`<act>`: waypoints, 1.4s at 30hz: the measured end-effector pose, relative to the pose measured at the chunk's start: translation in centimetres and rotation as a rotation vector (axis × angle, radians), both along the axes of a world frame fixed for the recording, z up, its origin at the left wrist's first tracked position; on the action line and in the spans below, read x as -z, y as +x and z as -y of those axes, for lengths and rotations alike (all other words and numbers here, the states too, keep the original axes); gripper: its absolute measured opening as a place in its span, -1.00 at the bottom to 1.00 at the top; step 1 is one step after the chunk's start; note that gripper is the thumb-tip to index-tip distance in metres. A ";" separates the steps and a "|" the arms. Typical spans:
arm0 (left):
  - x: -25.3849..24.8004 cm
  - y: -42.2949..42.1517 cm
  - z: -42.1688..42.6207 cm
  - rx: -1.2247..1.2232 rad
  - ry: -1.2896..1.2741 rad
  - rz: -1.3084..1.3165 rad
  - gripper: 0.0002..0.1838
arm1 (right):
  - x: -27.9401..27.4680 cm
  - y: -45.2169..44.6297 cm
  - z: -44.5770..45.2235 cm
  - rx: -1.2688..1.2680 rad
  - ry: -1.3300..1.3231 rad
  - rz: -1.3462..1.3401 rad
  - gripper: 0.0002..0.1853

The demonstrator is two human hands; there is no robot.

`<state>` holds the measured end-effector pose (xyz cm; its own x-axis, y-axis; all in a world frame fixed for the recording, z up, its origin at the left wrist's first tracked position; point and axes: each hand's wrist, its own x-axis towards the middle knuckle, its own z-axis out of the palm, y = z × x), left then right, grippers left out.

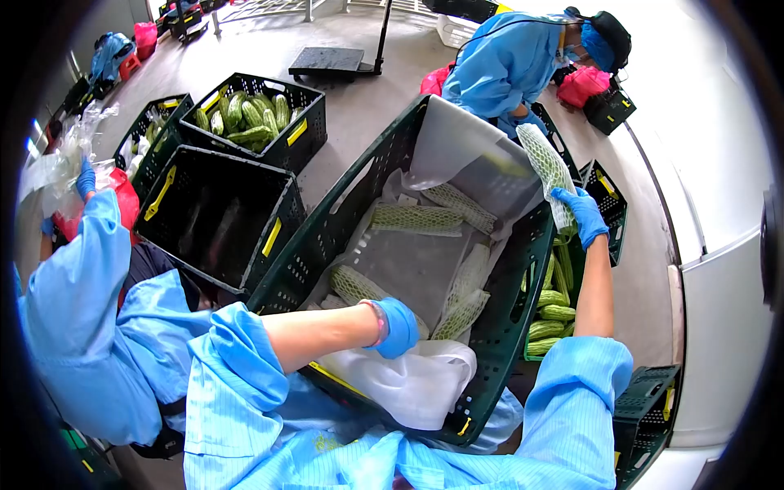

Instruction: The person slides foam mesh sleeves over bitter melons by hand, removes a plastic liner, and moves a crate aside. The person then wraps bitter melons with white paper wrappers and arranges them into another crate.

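We have a ridged green gourd in white foam netting (545,162) in our right hand (581,214), its gloved fingers closed around the lower part; it stands tilted just outside the right wall of the large green crate (500,371). Our left hand (398,328), also in a blue glove, is bent downward over the near part of that crate, and we cannot tell whether its hidden fingertips grip anything. Just beyond it lie more netted gourds (416,219), spread along the sides and far end on a pale liner (465,155), whose bunched white near end (408,384) sits just below the left hand. Under our right hand, unwrapped gourds (551,314) fill part of a lower crate. Ahead and left of our left hand are a black crate (282,200) and, behind it, a crate of gourds (255,118). A co-worker (506,65) bends beyond our large crate; another (82,302), far left of our left hand, holds clear plastic bags (69,159).
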<state>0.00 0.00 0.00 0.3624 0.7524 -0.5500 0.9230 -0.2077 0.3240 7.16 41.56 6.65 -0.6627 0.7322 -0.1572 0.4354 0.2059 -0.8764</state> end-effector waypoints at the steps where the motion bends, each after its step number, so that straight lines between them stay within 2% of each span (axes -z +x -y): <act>1: -0.4 0.5 -0.1 0.002 0.004 0.015 -0.74 | 0.1 0.5 -0.5 0.003 -0.005 0.009 -0.48; 5: 0.8 -0.2 0.2 -0.032 0.126 0.025 -0.76 | 0.1 -0.3 -0.4 0.004 -0.004 -0.044 -0.46; 6: 0.9 0.3 0.5 -0.041 0.145 0.071 -0.77 | 0.0 0.0 0.0 -0.021 -0.018 -0.062 -0.39; 9: 1.3 1.8 1.1 -0.059 0.228 0.215 -0.78 | 0.0 0.1 -0.4 0.050 0.136 -0.101 -0.30; 12: 2.2 5.4 2.5 -0.068 0.374 0.424 -0.76 | -1.6 0.3 -0.2 0.183 0.825 -0.092 -0.24; 13: 1.5 6.4 3.2 -0.080 0.445 0.487 -0.75 | -4.0 -0.1 4.2 0.247 1.018 -0.172 -0.28; 15: 0.5 7.0 3.7 -0.111 0.325 0.471 -0.76 | -5.8 -1.7 10.9 0.098 0.751 -0.461 -0.50; 17: 2.5 7.7 4.2 -0.124 0.294 0.583 -0.75 | -5.5 -3.3 17.6 -0.169 0.588 -0.402 -0.58; 19: 1.9 7.6 4.6 -0.084 0.285 0.501 -0.73 | -4.0 -4.4 23.8 -0.558 0.851 -0.147 -0.61; 20: 2.0 7.5 4.6 -0.082 0.275 0.492 -0.73 | -1.9 -5.0 26.1 -0.690 0.808 -0.023 -0.63; 21: 2.0 7.3 4.5 -0.086 0.270 0.479 -0.73 | -0.4 -6.0 28.3 -0.848 0.818 0.186 -0.57; 22: 2.1 7.2 4.5 -0.095 0.252 0.488 -0.72 | 4.1 -7.0 29.2 -0.943 0.852 0.254 -0.58; 24: 2.5 7.2 4.4 -0.093 0.206 0.532 -0.71 | 8.6 -8.1 31.6 -1.081 0.613 0.532 -0.49; 25: 2.3 7.0 4.2 -0.098 0.188 0.552 -0.70 | 11.5 -8.4 32.0 -1.105 0.587 0.502 -0.42; 26: 1.9 6.8 3.5 -0.022 0.038 0.481 -0.64 | 14.1 -8.9 32.0 -1.126 0.507 0.549 -0.37; 29: 4.2 7.4 2.9 0.043 -0.023 0.441 -0.60 | 18.5 -10.6 33.1 -1.024 0.343 0.603 -0.21; 33: 2.4 6.7 2.1 0.157 -0.032 0.404 -0.57 | 22.0 -11.2 35.3 -0.940 0.286 0.478 -0.13; 35: 2.4 6.6 1.8 0.162 -0.015 0.420 -0.58 | 23.1 -10.8 36.0 -0.933 0.258 0.415 -0.13; 38: 2.1 6.6 1.4 0.135 0.026 0.421 -0.58 | 22.3 -11.1 36.1 -0.984 0.271 0.453 -0.16; 41: 2.2 6.7 1.1 0.119 0.050 0.382 -0.59 | 23.7 -11.6 34.0 -1.002 0.228 0.470 -0.19; 42: 2.2 6.7 0.9 0.122 0.065 0.376 -0.59 | 21.8 -11.2 33.6 -0.959 0.250 0.501 -0.19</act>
<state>6.71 -0.90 -2.23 0.6184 0.7200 -0.3149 0.7099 -0.3400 0.6168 -4.07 7.97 -15.17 -0.8746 -0.0011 -0.4848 0.2942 0.7935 -0.5327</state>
